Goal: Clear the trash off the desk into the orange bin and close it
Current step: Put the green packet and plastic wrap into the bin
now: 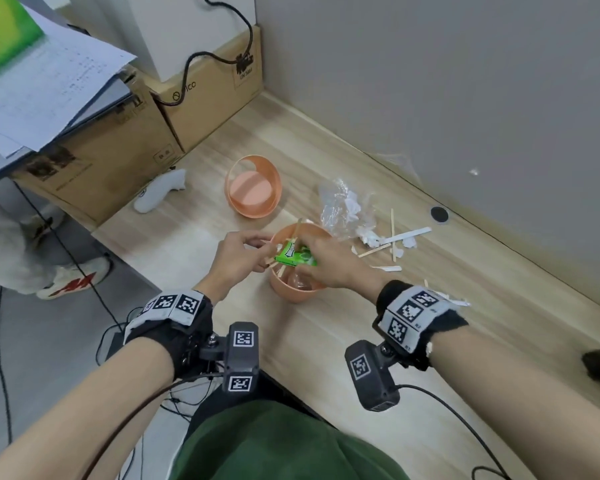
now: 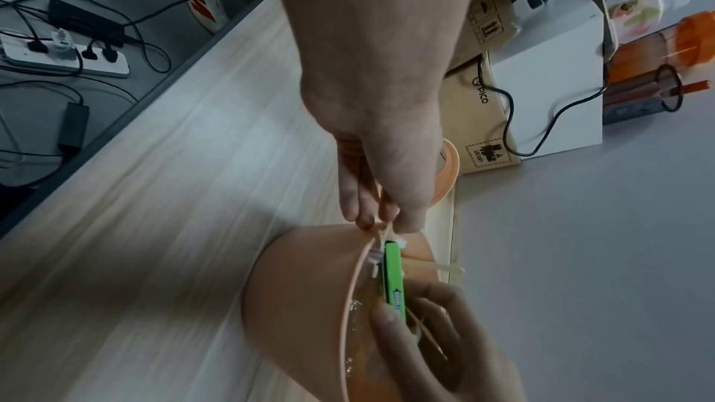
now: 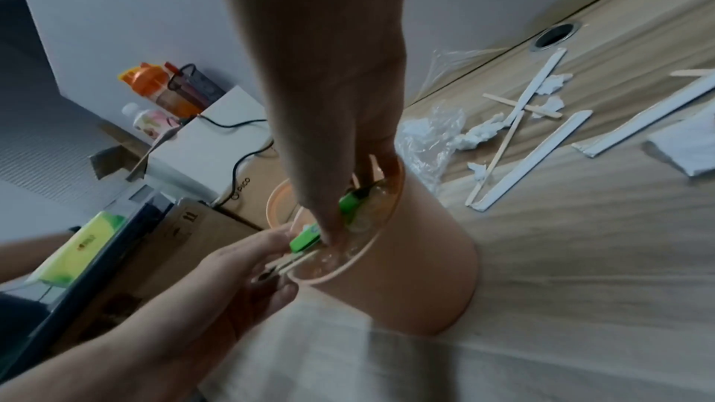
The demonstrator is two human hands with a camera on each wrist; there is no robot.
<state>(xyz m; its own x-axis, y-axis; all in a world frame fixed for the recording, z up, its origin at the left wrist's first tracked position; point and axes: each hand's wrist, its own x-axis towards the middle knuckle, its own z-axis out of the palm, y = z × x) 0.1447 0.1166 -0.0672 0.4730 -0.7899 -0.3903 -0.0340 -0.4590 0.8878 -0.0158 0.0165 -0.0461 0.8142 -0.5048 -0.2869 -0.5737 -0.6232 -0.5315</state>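
Your right hand (image 1: 329, 263) pinches the green pack (image 1: 296, 257) over the mouth of the bin (image 1: 300, 292), fingers (image 3: 329, 225) curled on it and reaching inside. Your left hand (image 1: 238, 252) pinches a few sticks (image 1: 274, 261) at the near-left rim. The bin stands in the middle of the worktop (image 1: 361, 358), toward its left edge. The lid (image 1: 253, 187) lies apart, toward the back.

The risks from here, as I judge them:
- The sticks are long and cross the rim – if you let go early, they can tip out onto the worktop or jam across the opening.
- One stick (image 1: 297, 230) already stands up from the bin; this can stop the lid from closing.
- Both hands press on one light bin, so it may tilt or slide to the left edge.
- Much trash remains toward the right – a plastic bag (image 1: 343, 206), paper scraps (image 1: 369, 237), more sticks (image 1: 392, 230) – and the bin may overfill.
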